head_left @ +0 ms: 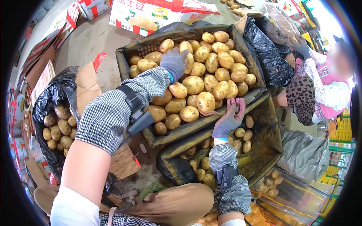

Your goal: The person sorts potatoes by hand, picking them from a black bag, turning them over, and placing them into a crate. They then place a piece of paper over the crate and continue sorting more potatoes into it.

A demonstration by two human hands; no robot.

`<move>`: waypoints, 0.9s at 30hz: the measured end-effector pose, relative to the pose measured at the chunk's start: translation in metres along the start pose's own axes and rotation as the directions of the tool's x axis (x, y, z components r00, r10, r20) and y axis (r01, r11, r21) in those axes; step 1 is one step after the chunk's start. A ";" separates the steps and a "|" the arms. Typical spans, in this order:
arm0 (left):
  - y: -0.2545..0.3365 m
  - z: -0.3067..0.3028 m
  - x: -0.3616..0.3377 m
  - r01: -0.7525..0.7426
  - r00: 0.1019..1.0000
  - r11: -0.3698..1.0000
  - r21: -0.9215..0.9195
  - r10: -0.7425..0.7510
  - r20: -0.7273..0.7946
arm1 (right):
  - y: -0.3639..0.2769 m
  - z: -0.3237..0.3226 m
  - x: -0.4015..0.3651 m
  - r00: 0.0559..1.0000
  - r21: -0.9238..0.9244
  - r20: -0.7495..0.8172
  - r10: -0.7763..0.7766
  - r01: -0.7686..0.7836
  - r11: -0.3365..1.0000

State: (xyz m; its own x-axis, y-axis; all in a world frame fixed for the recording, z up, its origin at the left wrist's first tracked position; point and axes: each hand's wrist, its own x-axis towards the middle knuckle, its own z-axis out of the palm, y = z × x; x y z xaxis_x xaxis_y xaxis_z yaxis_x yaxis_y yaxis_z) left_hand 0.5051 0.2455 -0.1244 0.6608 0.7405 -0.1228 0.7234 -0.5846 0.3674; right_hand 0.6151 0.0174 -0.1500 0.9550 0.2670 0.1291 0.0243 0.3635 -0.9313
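Many potatoes (193, 85) fill a large crate (151, 136) lined with dark plastic. Over its left half, my left hand (174, 63), in a grey-purple glove, reaches among the potatoes with its fingers bent down onto them; whether they grip one is hidden. My right hand (230, 118), in a similar glove with pink fingertips, is at the crate's near edge, fingers stretched out, with nothing visible in it. Below it is a second lined crate (264, 158), holding fewer, smaller potatoes (247, 141). Both forearms wear checked sleeves and dark straps.
A black-bagged container (41, 113) of potatoes stands at left, beside a cardboard flap (87, 86). A printed carton (130, 17) lies behind the full crate. Black plastic bags (264, 52) and another person (320, 79) are at right. A net bag of potatoes (269, 184) lies lower right.
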 end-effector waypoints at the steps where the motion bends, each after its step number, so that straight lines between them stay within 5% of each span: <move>1: 0.008 0.000 -0.003 -0.132 0.984 0.977 0.166 0.149 -0.099 | 0.000 0.001 0.001 1.000 -0.005 -0.011 -0.001 0.001 1.000; 3: 0.007 0.019 0.004 -0.166 0.978 0.976 0.140 0.181 -0.106 | -0.002 0.000 0.000 1.000 0.008 0.009 -0.005 0.005 1.000; 6: 0.022 0.014 0.020 -0.208 0.952 0.925 0.319 0.117 0.282 | -0.002 0.000 0.001 1.000 0.008 0.012 0.013 -0.013 1.000; 7: 0.024 0.026 0.015 -0.207 0.954 0.923 0.325 0.116 0.277 | -0.003 -0.001 -0.001 1.000 0.008 0.016 0.008 -0.008 1.000; 9: 0.028 0.057 0.002 -0.083 0.993 0.965 0.247 0.100 -0.056 | -0.007 -0.001 -0.002 1.000 0.031 -0.020 0.017 -0.016 0.999; 11: 0.063 0.035 -0.029 -0.131 0.990 0.986 0.099 0.136 -0.046 | -0.009 0.000 0.000 0.997 0.047 -0.067 0.034 -0.031 0.998; 13: 0.079 0.050 -0.063 -0.444 0.888 0.893 0.070 0.449 -0.095 | -0.010 -0.002 -0.001 0.998 0.036 -0.053 0.016 -0.014 0.999; 15: 0.081 0.074 -0.088 -0.434 0.890 0.900 0.038 0.421 0.178 | -0.012 -0.004 0.003 0.997 0.084 -0.079 0.004 0.003 0.996; 17: 0.082 0.077 -0.089 -0.418 0.900 0.906 0.063 0.404 0.163 | -0.021 -0.009 0.015 0.977 0.102 -0.188 0.099 -0.081 0.991; 20: 0.075 0.061 -0.078 -0.384 0.903 0.922 -0.055 0.388 0.185 | -0.065 -0.018 0.054 0.974 0.027 -0.188 -0.127 0.134 0.991; 22: 0.066 0.046 -0.063 -0.226 0.834 0.870 -0.438 0.405 0.376 | -0.112 -0.011 0.083 0.944 -0.013 -0.260 -0.205 0.209 0.978; 23: 0.069 0.043 -0.061 -0.228 0.832 0.869 -0.440 0.408 0.375 | -0.125 -0.003 0.087 0.943 -0.014 -0.261 -0.208 0.211 0.977; 25: 0.078 0.046 -0.066 -0.217 0.869 0.917 -0.335 0.338 0.361 | -0.138 0.009 0.094 0.984 -0.398 0.149 -0.097 0.150 0.905; 27: 0.087 0.048 -0.059 -0.187 0.887 0.927 -0.325 0.302 0.350 | -0.087 0.008 0.111 0.928 -0.618 0.337 0.160 0.090 0.781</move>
State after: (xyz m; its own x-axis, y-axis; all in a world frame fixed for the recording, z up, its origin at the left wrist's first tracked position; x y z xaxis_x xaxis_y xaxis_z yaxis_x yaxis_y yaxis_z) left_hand 0.5390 0.1349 -0.1295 0.8743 0.3641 -0.3211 0.4821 -0.5729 0.6629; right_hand 0.7166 0.0228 -0.0521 0.7905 0.6064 0.0857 0.2874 -0.2438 -0.9263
